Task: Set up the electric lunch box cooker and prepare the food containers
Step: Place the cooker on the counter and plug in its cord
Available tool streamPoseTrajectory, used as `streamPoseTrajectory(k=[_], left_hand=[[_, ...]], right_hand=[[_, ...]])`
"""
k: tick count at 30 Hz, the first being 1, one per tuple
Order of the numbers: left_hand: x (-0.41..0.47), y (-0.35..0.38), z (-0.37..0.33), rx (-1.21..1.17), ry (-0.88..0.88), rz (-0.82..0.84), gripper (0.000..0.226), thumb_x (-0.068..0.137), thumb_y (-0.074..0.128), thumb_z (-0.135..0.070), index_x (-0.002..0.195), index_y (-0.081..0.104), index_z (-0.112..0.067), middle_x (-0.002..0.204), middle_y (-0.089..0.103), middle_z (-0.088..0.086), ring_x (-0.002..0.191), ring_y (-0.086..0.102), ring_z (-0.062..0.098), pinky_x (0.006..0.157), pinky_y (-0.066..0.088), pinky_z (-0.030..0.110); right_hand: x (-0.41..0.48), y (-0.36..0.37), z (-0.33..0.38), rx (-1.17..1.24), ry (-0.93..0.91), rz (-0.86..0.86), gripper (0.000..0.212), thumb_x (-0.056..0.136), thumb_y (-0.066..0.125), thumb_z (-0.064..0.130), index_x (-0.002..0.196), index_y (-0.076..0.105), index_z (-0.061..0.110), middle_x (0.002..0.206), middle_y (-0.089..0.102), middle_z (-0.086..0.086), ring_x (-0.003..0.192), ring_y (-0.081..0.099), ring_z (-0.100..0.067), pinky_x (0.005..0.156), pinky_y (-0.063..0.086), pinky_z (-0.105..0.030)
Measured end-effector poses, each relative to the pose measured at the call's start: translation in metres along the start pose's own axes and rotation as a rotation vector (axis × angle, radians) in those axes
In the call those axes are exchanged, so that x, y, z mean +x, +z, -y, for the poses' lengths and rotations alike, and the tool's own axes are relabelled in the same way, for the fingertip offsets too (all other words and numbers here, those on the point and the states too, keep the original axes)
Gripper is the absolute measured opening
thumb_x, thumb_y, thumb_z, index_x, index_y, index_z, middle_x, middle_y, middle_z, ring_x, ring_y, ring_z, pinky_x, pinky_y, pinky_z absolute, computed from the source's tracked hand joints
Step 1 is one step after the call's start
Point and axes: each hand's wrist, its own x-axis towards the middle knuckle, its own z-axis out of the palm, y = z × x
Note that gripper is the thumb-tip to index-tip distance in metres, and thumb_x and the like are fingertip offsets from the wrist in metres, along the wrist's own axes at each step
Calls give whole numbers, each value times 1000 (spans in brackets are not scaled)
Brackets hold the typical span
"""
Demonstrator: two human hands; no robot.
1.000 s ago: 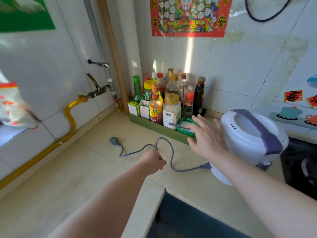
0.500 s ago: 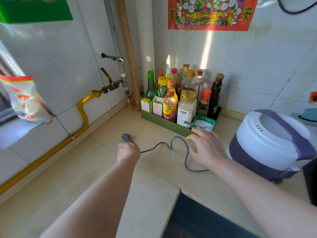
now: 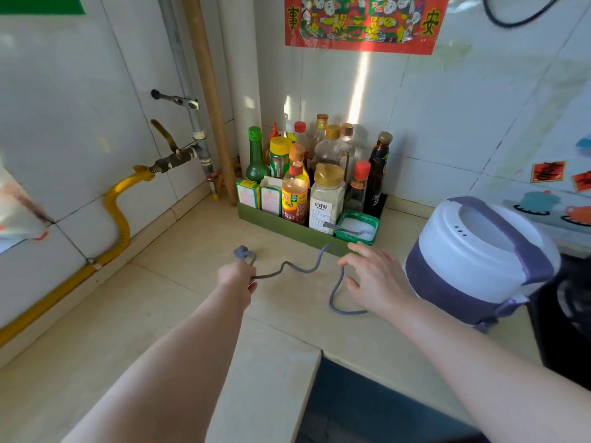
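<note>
My left hand [image 3: 236,276] grips the thin grey power cord [image 3: 331,297] near its plug [image 3: 240,252]; my right hand [image 3: 374,279] hovers, fingers wide. If I pull hard, the round white-and-purple cooker [image 3: 479,260] on the beige surface [image 3: 179,282] may tip.

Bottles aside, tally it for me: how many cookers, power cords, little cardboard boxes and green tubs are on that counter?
Cooker: 1
Power cord: 1
Little boxes: 2
Green tub: 1
Total: 5
</note>
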Motion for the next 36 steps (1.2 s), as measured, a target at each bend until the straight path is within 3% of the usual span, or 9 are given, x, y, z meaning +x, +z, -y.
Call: streamPoseTrajectory(k=[4, 7, 13, 16, 22, 25, 29, 31, 36], left_hand=[[-28, 18, -10, 21, 40, 100, 28, 89, 37, 15, 85, 58, -2, 93, 60, 5, 91, 54, 19, 77, 47, 34], [-48, 28, -15, 109, 109, 259, 52, 82, 36, 22, 105, 69, -12, 83, 53, 1, 80, 49, 17, 81, 44, 34], [-94, 50, -18, 329, 204, 626, 52, 81, 34, 23, 90, 66, -17, 69, 47, -2, 65, 45, 12, 77, 48, 32], [-116, 63, -19, 430, 268, 720, 48, 83, 38, 21, 88, 68, -16, 69, 49, -1, 68, 48, 13, 80, 49, 34], [-138, 81, -23, 415, 292, 697, 45, 83, 38, 20, 78, 70, -10, 66, 49, 3, 67, 45, 17, 68, 48, 32], [-148, 90, -23, 333, 257, 694, 37, 85, 37, 18, 78, 62, -9, 69, 49, 3, 65, 46, 15, 64, 49, 31], [-166, 102, -23, 345, 314, 684, 30, 86, 42, 15, 83, 59, -9, 76, 54, 6, 68, 53, 16, 63, 51, 32], [-177, 108, -25, 347, 421, 623, 29, 83, 45, 13, 80, 60, -12, 77, 55, 6, 76, 52, 19, 72, 48, 35], [-195, 113, -37, 168, 637, 481, 12, 84, 63, -9, 88, 57, -18, 88, 59, 0, 90, 53, 17, 87, 41, 38]], right_hand=[[1, -6, 2, 38, -14, -36, 36, 90, 53, 25, 126, 58, 28, 150, 39, 3, 139, 35, -16, 110, 29, -32], [1, -12, -1, 115, -11, -74, 36, 90, 54, 25, 125, 59, 26, 145, 46, 4, 133, 42, -15, 104, 36, -31], [11, -43, 1, 677, 194, -49, 36, 96, 45, 40, 122, 62, 21, 124, 62, 6, 116, 55, -16, 86, 42, -26], [8, -66, -1, 844, 186, -84, 41, 97, 46, 38, 90, 65, 2, 86, 58, -8, 85, 51, -19, 67, 30, -29], [4, -88, -8, 1219, 267, -29, 24, 93, 50, 9, 101, 72, 8, 92, 66, 1, 76, 61, -7, 59, 44, -7], [1, -91, -14, 1155, 148, -2, 22, 90, 58, 7, 97, 66, 26, 88, 66, 11, 76, 65, 4, 72, 44, -11], [2, -91, -23, 1061, 90, -62, 15, 87, 65, 28, 101, 69, 30, 113, 70, 1, 110, 62, -18, 102, 46, -38], [0, -96, -30, 979, 145, -154, 30, 84, 68, 38, 107, 70, 20, 108, 72, -1, 106, 63, -19, 96, 48, -37], [-1, -107, -48, 601, 267, -217, 34, 72, 72, 55, 60, 62, 25, 60, 56, 6, 68, 55, -20, 53, 32, -29]])
